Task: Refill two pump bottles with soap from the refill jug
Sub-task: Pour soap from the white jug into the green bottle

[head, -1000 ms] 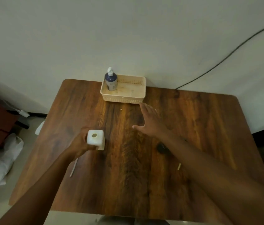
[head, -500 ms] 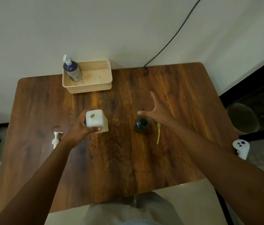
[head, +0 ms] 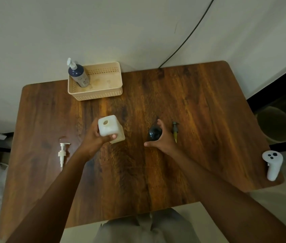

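Observation:
My left hand [head: 96, 137] grips a white square bottle [head: 110, 129] with an open round mouth on top, held near the middle of the wooden table [head: 200, 111]. Its white pump head [head: 62, 153] lies on the table to the left. A dark round bottle [head: 154, 133] stands right of centre, also without a pump. My right hand [head: 161, 140] curls around it from the right, fingers apart, thumb below it; contact is unclear. A dark pump with a yellowish tube [head: 175, 131] lies just right of that hand. A dark blue pump bottle [head: 78, 73] stands in a beige basket [head: 103, 95].
The basket sits at the table's back edge against the wall. A white handheld controller [head: 272, 164] rests on the table's right edge. A black cable [head: 188, 37] runs up the wall. A round bin [head: 275, 125] stands on the floor to the right.
The view has swung right and down. My right hand drew back from the table's middle to the dark bottle and curled around it. My left hand kept the white bottle.

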A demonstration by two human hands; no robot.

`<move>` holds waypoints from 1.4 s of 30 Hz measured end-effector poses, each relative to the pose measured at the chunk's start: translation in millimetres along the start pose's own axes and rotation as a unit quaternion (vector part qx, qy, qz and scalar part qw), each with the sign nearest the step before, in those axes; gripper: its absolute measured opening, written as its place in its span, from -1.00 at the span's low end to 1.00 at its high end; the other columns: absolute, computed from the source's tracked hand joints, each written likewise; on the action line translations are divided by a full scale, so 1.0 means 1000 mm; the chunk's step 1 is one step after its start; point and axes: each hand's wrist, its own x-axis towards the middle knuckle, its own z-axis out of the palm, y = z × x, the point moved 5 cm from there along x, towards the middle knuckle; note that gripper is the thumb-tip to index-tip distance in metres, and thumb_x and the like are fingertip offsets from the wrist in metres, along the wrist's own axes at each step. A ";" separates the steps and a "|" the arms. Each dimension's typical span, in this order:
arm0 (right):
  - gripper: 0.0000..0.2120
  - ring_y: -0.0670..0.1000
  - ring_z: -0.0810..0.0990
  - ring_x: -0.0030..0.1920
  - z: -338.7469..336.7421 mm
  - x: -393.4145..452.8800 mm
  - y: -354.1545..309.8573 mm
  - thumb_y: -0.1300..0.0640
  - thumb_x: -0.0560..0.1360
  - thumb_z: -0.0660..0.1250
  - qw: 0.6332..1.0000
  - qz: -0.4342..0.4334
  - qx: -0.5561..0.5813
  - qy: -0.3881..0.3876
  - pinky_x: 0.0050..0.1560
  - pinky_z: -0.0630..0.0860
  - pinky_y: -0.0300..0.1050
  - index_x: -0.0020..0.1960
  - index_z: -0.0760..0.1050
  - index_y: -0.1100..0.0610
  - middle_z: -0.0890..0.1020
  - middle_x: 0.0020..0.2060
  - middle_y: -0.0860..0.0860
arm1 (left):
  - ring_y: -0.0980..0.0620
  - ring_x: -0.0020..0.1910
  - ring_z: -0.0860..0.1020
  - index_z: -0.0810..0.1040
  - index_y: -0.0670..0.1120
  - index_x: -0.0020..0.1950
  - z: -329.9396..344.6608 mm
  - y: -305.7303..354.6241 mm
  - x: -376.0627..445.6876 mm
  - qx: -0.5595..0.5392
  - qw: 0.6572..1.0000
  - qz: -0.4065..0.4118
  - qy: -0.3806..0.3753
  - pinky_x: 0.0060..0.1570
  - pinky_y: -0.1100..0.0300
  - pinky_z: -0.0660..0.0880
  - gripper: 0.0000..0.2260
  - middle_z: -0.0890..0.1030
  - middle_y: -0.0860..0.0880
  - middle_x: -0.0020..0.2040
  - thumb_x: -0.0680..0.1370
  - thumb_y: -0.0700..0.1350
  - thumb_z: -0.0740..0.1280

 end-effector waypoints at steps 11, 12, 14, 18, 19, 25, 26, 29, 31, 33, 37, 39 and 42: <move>-0.36 -0.01 0.55 0.20 -0.006 0.011 -0.027 -0.02 0.28 0.66 0.996 -0.061 -0.001 0.061 0.20 0.54 -0.01 0.25 0.43 -0.06 0.58 0.16 -0.09 | -0.02 0.34 0.57 0.35 0.01 0.48 0.004 0.025 -0.003 -0.003 0.999 0.031 0.030 0.17 -0.01 0.65 -0.26 0.54 -0.05 0.38 0.35 -0.01 0.56; -0.36 -0.02 0.55 0.18 -0.009 0.011 -0.035 -0.02 0.28 0.66 0.996 -0.069 0.001 0.058 0.17 0.54 -0.05 0.24 0.40 -0.08 0.57 0.15 -0.10 | -0.02 0.35 0.57 0.34 0.00 0.50 0.003 0.030 -0.003 -0.003 0.999 0.034 0.033 0.19 -0.03 0.64 -0.25 0.54 -0.05 0.39 0.37 -0.02 0.57; -0.35 -0.05 0.54 0.16 -0.017 0.011 -0.056 -0.03 0.28 0.65 0.995 -0.083 0.005 0.053 0.09 0.50 -0.15 0.22 0.36 -0.11 0.54 0.12 -0.14 | -0.02 0.35 0.57 0.31 0.01 0.52 0.002 0.043 -0.001 0.000 0.998 0.039 0.042 0.24 -0.07 0.62 -0.25 0.54 -0.04 0.40 0.42 -0.08 0.60; -0.34 -0.11 0.51 0.16 -0.042 0.007 -0.106 -0.06 0.28 0.66 0.991 -0.118 0.027 0.059 0.18 0.49 -0.10 0.24 0.35 -0.15 0.50 0.14 -0.21 | 0.00 0.33 0.60 0.32 0.03 0.54 -0.003 0.083 -0.001 0.011 0.996 0.076 0.049 0.21 -0.04 0.64 -0.23 0.57 -0.02 0.38 0.42 0.01 0.60; -0.32 -0.09 0.49 0.21 -0.048 0.005 -0.119 -0.08 0.28 0.66 0.990 -0.127 0.031 0.062 0.20 0.48 -0.08 0.25 0.35 -0.17 0.49 0.19 -0.19 | -0.01 0.33 0.60 0.32 0.03 0.55 -0.004 0.096 -0.002 0.013 0.995 0.087 0.050 0.20 -0.03 0.64 -0.22 0.58 -0.02 0.38 0.40 0.06 0.58; -0.15 -0.08 0.40 0.26 -0.077 -0.017 -0.190 -0.23 0.25 0.63 0.982 -0.161 0.061 0.079 -0.02 0.43 -0.25 0.41 0.29 -0.21 0.40 0.30 -0.20 | -0.02 0.27 0.64 0.39 0.00 0.52 -0.007 0.173 -0.018 0.055 0.982 0.173 0.058 0.14 -0.01 0.66 -0.33 0.63 -0.03 0.30 0.45 0.13 0.48; -0.15 -0.07 0.45 0.27 -0.081 -0.022 -0.202 -0.24 0.24 0.63 0.979 -0.173 0.073 0.077 0.01 0.47 -0.21 0.43 0.32 -0.20 0.44 0.33 -0.18 | -0.03 0.25 0.65 0.41 0.00 0.51 -0.009 0.185 -0.021 0.060 0.979 0.187 0.056 0.13 -0.02 0.66 -0.36 0.65 -0.04 0.29 0.47 0.11 0.47; -0.38 -0.23 0.58 0.13 -0.094 -0.043 -0.242 -0.15 0.29 0.63 0.964 -0.229 0.116 0.070 -0.16 0.53 -0.40 0.23 0.41 -0.43 0.58 0.14 -0.33 | 0.00 0.23 0.66 0.42 0.07 0.50 -0.009 0.223 -0.031 0.090 0.969 0.223 0.051 0.09 0.05 0.67 -0.44 0.65 0.00 0.27 0.53 0.13 0.43; -0.46 -0.32 0.58 0.05 -0.102 -0.056 -0.265 -0.08 0.33 0.62 0.956 -0.252 0.129 0.071 -0.22 0.52 -0.46 0.19 0.45 -0.37 0.61 0.05 -0.34 | 0.01 0.24 0.64 0.42 0.17 0.49 -0.009 0.246 -0.037 0.118 0.960 0.249 0.049 0.08 0.08 0.67 -0.51 0.63 0.03 0.27 0.57 0.14 0.38; -0.39 -0.19 0.61 0.09 -0.108 -0.068 -0.285 -0.15 0.30 0.61 0.952 -0.266 0.137 0.068 -0.14 0.56 -0.34 0.28 0.46 -0.22 0.61 0.12 -0.20 | 0.08 0.22 0.62 0.39 0.25 0.49 -0.009 0.269 -0.044 0.148 0.950 0.271 0.051 0.03 0.19 0.65 -0.53 0.62 0.08 0.26 0.58 0.18 0.34; -0.38 -0.08 0.63 0.07 -0.122 -0.087 -0.318 -0.14 0.29 0.60 0.944 -0.296 0.131 0.068 -0.10 0.57 -0.28 0.29 0.47 -0.16 0.63 0.07 -0.20 | 0.15 0.16 0.62 0.35 0.39 0.47 -0.010 0.310 -0.060 0.187 0.933 0.302 0.056 -0.01 0.34 0.59 -0.55 0.62 0.15 0.20 0.58 0.22 0.30; -0.39 -0.13 0.64 0.05 -0.125 -0.096 -0.332 -0.18 0.26 0.58 0.941 -0.312 0.114 0.062 -0.15 0.57 -0.32 0.26 0.49 -0.16 0.65 0.02 -0.22 | 0.18 0.15 0.62 0.34 0.42 0.47 -0.010 0.328 -0.067 0.211 0.924 0.313 0.053 0.01 0.34 0.60 -0.55 0.62 0.18 0.21 0.58 0.23 0.30; -0.35 -0.11 0.64 0.04 -0.127 -0.104 -0.347 -0.17 0.26 0.58 0.941 -0.323 0.086 0.057 -0.07 0.57 -0.27 0.30 0.47 -0.13 0.65 0.06 -0.16 | 0.21 0.22 0.60 0.25 0.32 0.59 -0.011 0.350 -0.074 0.247 0.915 0.313 0.052 0.01 0.31 0.59 -0.39 0.58 0.27 0.30 0.54 0.30 0.30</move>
